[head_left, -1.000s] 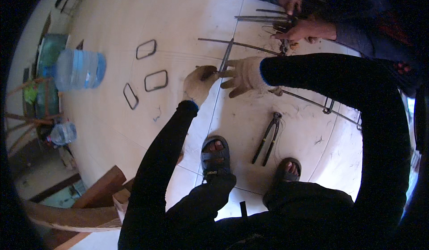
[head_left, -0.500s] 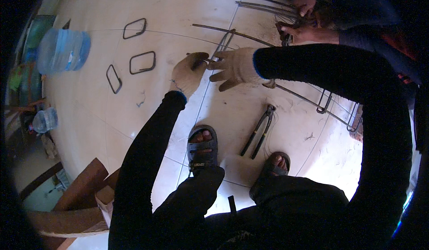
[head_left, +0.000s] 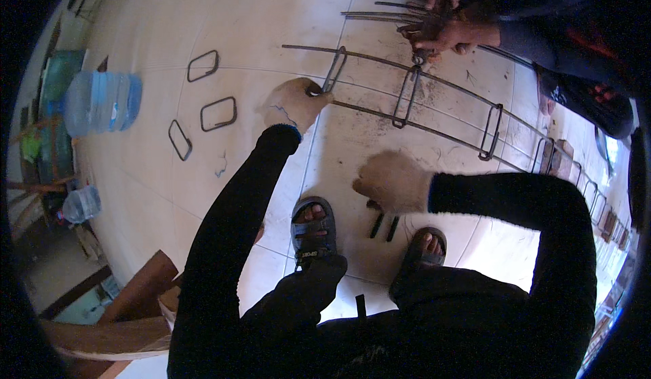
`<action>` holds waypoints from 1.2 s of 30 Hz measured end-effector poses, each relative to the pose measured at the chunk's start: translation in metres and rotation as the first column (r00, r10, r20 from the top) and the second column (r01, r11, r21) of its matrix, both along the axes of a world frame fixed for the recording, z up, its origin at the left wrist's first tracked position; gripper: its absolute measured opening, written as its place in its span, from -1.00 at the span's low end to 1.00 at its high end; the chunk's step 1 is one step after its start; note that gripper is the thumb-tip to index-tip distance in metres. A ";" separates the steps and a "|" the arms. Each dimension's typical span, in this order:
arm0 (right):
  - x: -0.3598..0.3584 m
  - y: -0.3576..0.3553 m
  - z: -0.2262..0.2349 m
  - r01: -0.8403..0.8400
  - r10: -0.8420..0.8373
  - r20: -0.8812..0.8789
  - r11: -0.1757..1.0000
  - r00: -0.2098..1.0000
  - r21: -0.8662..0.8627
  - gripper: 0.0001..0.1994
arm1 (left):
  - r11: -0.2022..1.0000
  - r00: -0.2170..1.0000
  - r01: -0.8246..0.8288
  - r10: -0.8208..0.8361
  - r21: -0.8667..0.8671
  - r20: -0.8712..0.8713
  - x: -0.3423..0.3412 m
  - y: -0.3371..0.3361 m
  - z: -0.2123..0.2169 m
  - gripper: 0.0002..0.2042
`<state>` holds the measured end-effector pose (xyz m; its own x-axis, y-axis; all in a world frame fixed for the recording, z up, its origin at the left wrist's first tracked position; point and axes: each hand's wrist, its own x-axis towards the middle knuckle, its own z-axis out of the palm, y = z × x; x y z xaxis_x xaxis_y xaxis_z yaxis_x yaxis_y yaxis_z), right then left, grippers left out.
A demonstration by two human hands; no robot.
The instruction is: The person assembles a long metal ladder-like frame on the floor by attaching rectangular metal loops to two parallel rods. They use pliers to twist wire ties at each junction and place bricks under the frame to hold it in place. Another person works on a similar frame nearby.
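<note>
A long rebar cage (head_left: 445, 79), made of steel rods with rectangular stirrups around them, stretches from the middle toward the far right. My left hand (head_left: 293, 104), in a beige work glove, is closed where the near rod meets the end stirrup (head_left: 333, 72). My right hand (head_left: 393, 181), gloved alike, is over the end-cutting pincers on the floor; only their dark handles (head_left: 384, 227) stick out below it. The glove hides the pincers' head, and its fingers are blurred, so their grip cannot be made out.
Three loose stirrups (head_left: 218, 114) lie on the tiled floor at the left. Farther left stands a big blue water bottle (head_left: 103, 103). Another person's hands (head_left: 447, 34) work by more rods (head_left: 380, 17) at the top right. Brown boards (head_left: 115, 335) lie at the lower left.
My right hand has left the end of the cage and come down over the pincers, covering their head. My left hand stays at the rod end. The cage now shows unobstructed along its length.
</note>
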<state>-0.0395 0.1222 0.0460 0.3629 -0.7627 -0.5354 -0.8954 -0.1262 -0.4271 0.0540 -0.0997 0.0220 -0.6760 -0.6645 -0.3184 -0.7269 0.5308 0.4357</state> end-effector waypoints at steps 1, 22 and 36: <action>-0.001 0.026 -0.009 0.149 -0.145 0.078 0.987 0.986 -0.056 -0.80 | 0.999 0.999 0.034 -0.033 -0.037 0.016 -0.004 -0.003 -0.006 -0.52; -0.013 0.123 -0.067 0.941 -0.941 0.041 0.332 0.335 -0.067 -0.61 | 1.000 0.993 -0.026 0.025 -0.011 -0.117 0.021 0.138 -0.028 -0.46; 0.000 0.126 -0.081 0.969 -0.970 0.033 0.239 0.242 -0.068 -0.68 | 0.916 0.964 0.210 -0.251 0.341 0.082 -0.027 0.187 -0.051 -0.51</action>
<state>-0.0390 0.2477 -0.0350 -0.6820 -0.5601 -0.4703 -0.3632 0.8175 -0.4470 0.0275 0.0870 -0.0291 -0.7405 -0.3398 -0.5798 -0.6595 0.5334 0.5296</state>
